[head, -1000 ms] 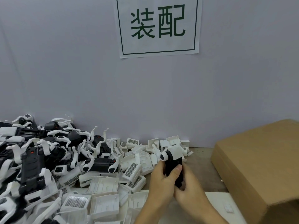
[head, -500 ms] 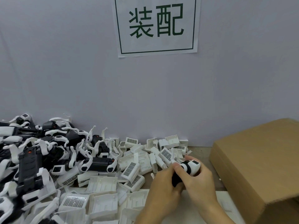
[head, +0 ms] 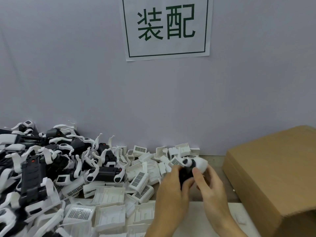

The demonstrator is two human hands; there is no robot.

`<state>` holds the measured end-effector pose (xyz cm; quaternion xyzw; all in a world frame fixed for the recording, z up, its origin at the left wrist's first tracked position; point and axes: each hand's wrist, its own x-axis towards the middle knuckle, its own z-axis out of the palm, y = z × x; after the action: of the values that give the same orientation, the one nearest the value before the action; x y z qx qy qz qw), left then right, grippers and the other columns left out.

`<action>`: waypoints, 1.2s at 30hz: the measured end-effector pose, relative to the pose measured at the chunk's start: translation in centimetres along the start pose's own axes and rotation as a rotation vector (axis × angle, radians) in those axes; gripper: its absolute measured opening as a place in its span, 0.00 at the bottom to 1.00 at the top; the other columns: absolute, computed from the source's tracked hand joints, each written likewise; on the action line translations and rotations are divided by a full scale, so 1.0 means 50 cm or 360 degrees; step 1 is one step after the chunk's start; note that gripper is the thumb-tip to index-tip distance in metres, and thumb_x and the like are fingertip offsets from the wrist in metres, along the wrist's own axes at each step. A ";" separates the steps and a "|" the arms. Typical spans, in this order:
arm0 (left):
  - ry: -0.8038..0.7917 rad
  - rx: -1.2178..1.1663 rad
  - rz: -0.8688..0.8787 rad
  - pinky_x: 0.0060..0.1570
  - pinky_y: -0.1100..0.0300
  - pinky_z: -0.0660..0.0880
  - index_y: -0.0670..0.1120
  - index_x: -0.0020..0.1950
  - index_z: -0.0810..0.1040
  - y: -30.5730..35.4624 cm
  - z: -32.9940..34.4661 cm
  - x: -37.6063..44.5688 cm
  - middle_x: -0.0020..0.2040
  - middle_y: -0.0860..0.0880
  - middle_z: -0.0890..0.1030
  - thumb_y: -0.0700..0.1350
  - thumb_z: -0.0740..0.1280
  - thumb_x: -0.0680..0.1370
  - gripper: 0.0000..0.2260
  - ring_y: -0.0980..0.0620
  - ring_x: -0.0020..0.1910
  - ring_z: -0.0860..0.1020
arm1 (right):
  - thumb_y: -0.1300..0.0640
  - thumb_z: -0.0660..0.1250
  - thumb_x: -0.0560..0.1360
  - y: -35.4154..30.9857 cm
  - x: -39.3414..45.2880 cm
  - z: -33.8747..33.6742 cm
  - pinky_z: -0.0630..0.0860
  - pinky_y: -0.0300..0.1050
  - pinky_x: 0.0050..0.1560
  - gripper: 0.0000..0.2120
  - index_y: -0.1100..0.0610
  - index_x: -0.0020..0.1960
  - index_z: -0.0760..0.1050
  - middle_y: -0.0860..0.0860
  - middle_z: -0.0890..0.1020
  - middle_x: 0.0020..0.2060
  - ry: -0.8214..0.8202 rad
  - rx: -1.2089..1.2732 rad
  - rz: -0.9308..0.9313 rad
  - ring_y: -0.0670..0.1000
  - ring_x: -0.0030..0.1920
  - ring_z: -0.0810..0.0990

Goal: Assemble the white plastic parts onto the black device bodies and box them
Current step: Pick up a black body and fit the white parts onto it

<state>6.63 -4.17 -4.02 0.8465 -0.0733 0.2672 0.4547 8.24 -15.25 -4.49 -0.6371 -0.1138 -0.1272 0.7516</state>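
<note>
We record a grey wall [head: 68,74] filling most of the view, with a white paper sign [head: 166,28] bearing two green characters fixed high at its centre. At the right, a closed brown cardboard box [head: 277,177] sits on the bench, well apart from the parts heap. At the left, we note a large heap of black device bodies with white clips [head: 39,168] piled against the wall; one black body [head: 104,174] lies on its side at the heap's right edge. Next to it, running towards the centre, lies a spread of loose white plastic housings [head: 109,214], several showing dark grilles.

In front of the box and just right of the housings, both hands meet above the bench. The left hand [head: 172,190] curls its fingers around the lower part of a black device body [head: 185,173]. The right hand [head: 210,185] grips the same body from the other side, thumb on its front. A white plastic part [head: 200,162] sits at the top end of this body, touching it; motion blur prevents us from telling whether it is fully seated. A small white piece [head: 240,219] lies on the pale mat [head: 196,219] beneath the wrists.
</note>
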 end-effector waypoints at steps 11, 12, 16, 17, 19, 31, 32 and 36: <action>0.0262 -0.1700 -0.1140 0.40 0.51 0.79 0.44 0.43 0.84 0.016 -0.030 0.020 0.38 0.43 0.82 0.66 0.64 0.73 0.26 0.44 0.37 0.82 | 0.52 0.60 0.83 0.014 0.006 0.004 0.78 0.55 0.52 0.14 0.48 0.50 0.85 0.52 0.87 0.46 -0.0226 0.0075 0.0303 0.57 0.51 0.84; 0.0245 -0.1713 -0.1136 0.39 0.50 0.81 0.43 0.47 0.83 0.022 -0.033 0.021 0.39 0.44 0.83 0.64 0.68 0.72 0.24 0.43 0.37 0.83 | 0.49 0.62 0.81 0.011 0.006 0.004 0.80 0.56 0.50 0.13 0.49 0.51 0.85 0.54 0.86 0.47 -0.0282 0.0173 0.0311 0.57 0.49 0.84; 0.0340 -0.1682 -0.1194 0.47 0.41 0.80 0.39 0.64 0.73 0.027 -0.034 0.025 0.48 0.39 0.82 0.52 0.69 0.78 0.21 0.41 0.43 0.82 | 0.45 0.65 0.73 0.008 0.003 0.000 0.82 0.56 0.48 0.18 0.52 0.56 0.84 0.56 0.86 0.50 -0.0485 0.0261 0.0279 0.54 0.49 0.84; 0.0292 -0.1701 -0.1203 0.47 0.41 0.79 0.37 0.65 0.73 0.029 -0.037 0.024 0.49 0.38 0.81 0.53 0.67 0.80 0.23 0.40 0.44 0.81 | 0.45 0.66 0.71 0.009 0.000 0.000 0.81 0.56 0.50 0.18 0.51 0.57 0.84 0.54 0.86 0.51 -0.0512 0.0193 0.0247 0.53 0.50 0.83; 0.0250 -0.1731 -0.1206 0.49 0.39 0.77 0.34 0.65 0.74 0.031 -0.042 0.023 0.50 0.36 0.80 0.56 0.63 0.81 0.26 0.39 0.47 0.80 | 0.46 0.69 0.70 0.005 -0.007 -0.002 0.78 0.46 0.49 0.17 0.45 0.57 0.83 0.48 0.85 0.52 -0.0516 -0.0043 0.0135 0.47 0.51 0.81; 0.0177 -0.1656 -0.1121 0.25 0.62 0.67 0.42 0.62 0.80 0.024 -0.040 0.014 0.51 0.36 0.81 0.55 0.54 0.85 0.21 0.43 0.34 0.77 | 0.57 0.68 0.80 -0.003 -0.019 0.030 0.75 0.45 0.36 0.08 0.52 0.59 0.75 0.53 0.85 0.39 -0.0474 -0.0089 0.0338 0.54 0.36 0.82; 0.0161 -0.1643 -0.1095 0.24 0.62 0.67 0.42 0.62 0.80 0.024 -0.037 0.013 0.52 0.36 0.81 0.54 0.55 0.85 0.20 0.43 0.34 0.77 | 0.57 0.67 0.80 0.000 -0.017 0.031 0.74 0.46 0.34 0.08 0.54 0.59 0.76 0.54 0.84 0.37 -0.0473 -0.0060 0.0393 0.54 0.35 0.81; 0.0170 -0.1610 -0.1017 0.28 0.58 0.73 0.42 0.58 0.80 0.028 -0.032 0.013 0.52 0.38 0.84 0.50 0.55 0.86 0.17 0.41 0.40 0.78 | 0.64 0.64 0.81 0.001 -0.013 0.032 0.70 0.44 0.30 0.06 0.63 0.56 0.76 0.56 0.81 0.32 -0.0526 0.0123 0.0569 0.53 0.29 0.76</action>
<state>6.04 -3.61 -1.94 0.4905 0.0898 0.0914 0.8620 7.65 -13.64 -4.51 -0.6301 -0.1255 0.1182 0.7572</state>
